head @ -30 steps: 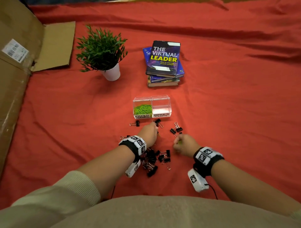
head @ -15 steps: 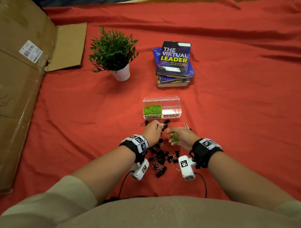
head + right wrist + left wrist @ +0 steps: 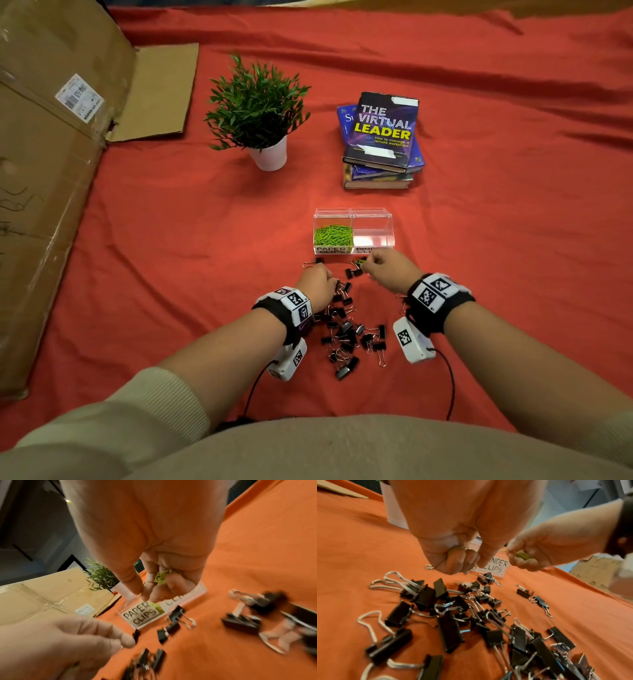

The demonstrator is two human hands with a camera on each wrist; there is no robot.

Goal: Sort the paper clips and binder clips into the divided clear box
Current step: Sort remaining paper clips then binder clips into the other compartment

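The divided clear box stands on the red cloth. Its left half, labelled PAPER CLIPS, holds green paper clips. The right half, labelled BINDER CLIPS, looks bare. My right hand hovers just in front of the box, and its curled fingers grip a bunch of green paper clips. My left hand is lower left of it, above the pile's far end. In the left wrist view its curled fingers hold what looks like a thin olive paper clip. Several black binder clips lie scattered between my wrists.
A potted plant in a white pot stands behind the box to the left. A stack of books lies behind it to the right. A large flattened cardboard box covers the left side. Red cloth lies to the right.
My right hand has moved forward with the green paper clips, up to the front of the box. My left hand has drawn apart from it, back over the binder clips.
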